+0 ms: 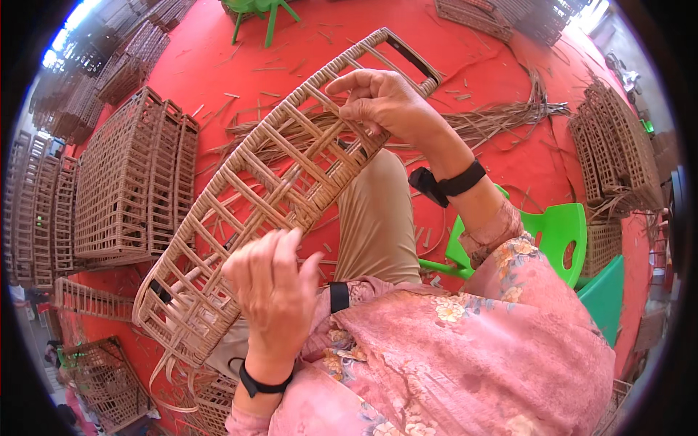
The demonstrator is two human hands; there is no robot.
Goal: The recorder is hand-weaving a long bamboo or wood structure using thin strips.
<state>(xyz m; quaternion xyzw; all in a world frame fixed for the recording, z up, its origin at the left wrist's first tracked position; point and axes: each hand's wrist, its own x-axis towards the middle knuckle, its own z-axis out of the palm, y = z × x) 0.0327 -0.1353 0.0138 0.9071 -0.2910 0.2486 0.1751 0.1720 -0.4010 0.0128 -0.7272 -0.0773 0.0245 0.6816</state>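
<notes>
A long, open-slatted wicker frame (251, 190) lies slantwise across my lap, from lower left to upper right. Its rims are wrapped in brown strands, and a bare dark bar shows at the far end. My right hand (389, 105) is closed at the frame's upper right part, forefinger and thumb over the slats and the other fingers curled at the near rim. Just in front of the near rim, my left hand (273, 287) is raised with its fingers stretched and thumb apart, holding nothing. Loose strand ends (169, 360) hang from the frame's lower left corner.
Loose brown strands (480, 127) lie in a bundle on the red floor (320, 18) beyond the frame. Wicker panels (120, 185) stand stacked at the left, with another stack (614, 145) at the right. Beside me is a green plastic chair (563, 232).
</notes>
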